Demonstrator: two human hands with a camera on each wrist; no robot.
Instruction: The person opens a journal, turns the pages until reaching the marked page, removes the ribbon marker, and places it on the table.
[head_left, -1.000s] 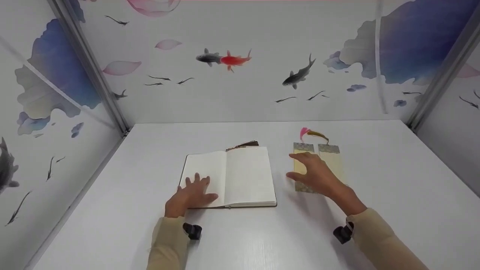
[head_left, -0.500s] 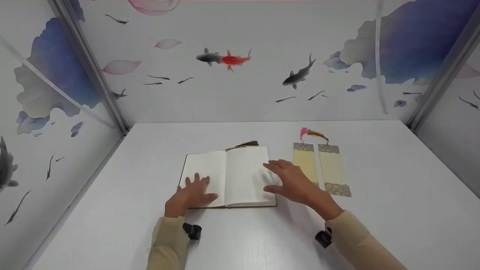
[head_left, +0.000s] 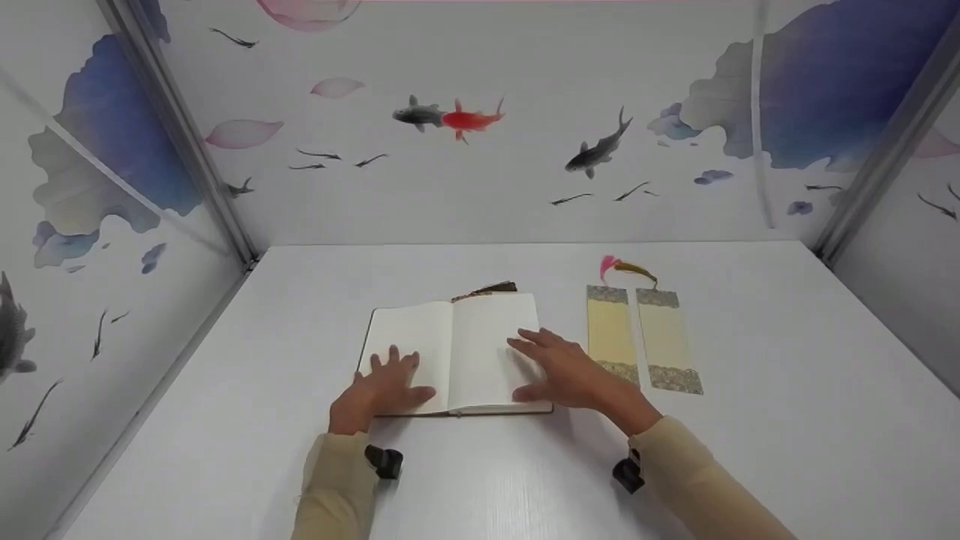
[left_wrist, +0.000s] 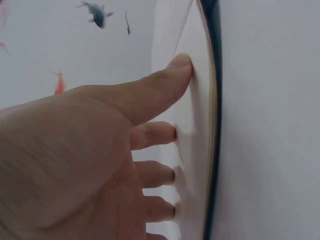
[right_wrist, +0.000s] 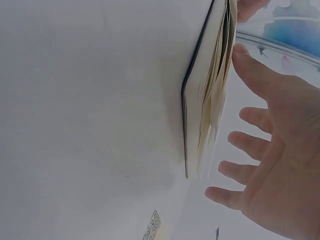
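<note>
An open notebook (head_left: 489, 330) with blank cream pages and a dark cover lies on the white table. My left hand (head_left: 381, 391) rests on its left page with the fingers spread. In the left wrist view, the thumb (left_wrist: 167, 82) and fingertips meet the paper (left_wrist: 197, 125). Over the right page's outer edge is my right hand (head_left: 564, 371), fingers extended and holding nothing. The right wrist view has its thumb (right_wrist: 255, 72) right at the page edges (right_wrist: 212, 95), with the other fingers spread beyond.
Two long yellow bookmarks (head_left: 609, 322) with patterned grey ends lie side by side, right of the notebook. Their pink tassel (head_left: 607, 266) and golden tassel (head_left: 636, 268) point toward the back. A dark brown tassel (head_left: 499, 287) sticks out behind the notebook. Printed panels (head_left: 480, 195) enclose the table.
My right hand has moved left from above the bookmarks to the notebook's right page, uncovering the bookmarks. The left hand has stayed on the left page.
</note>
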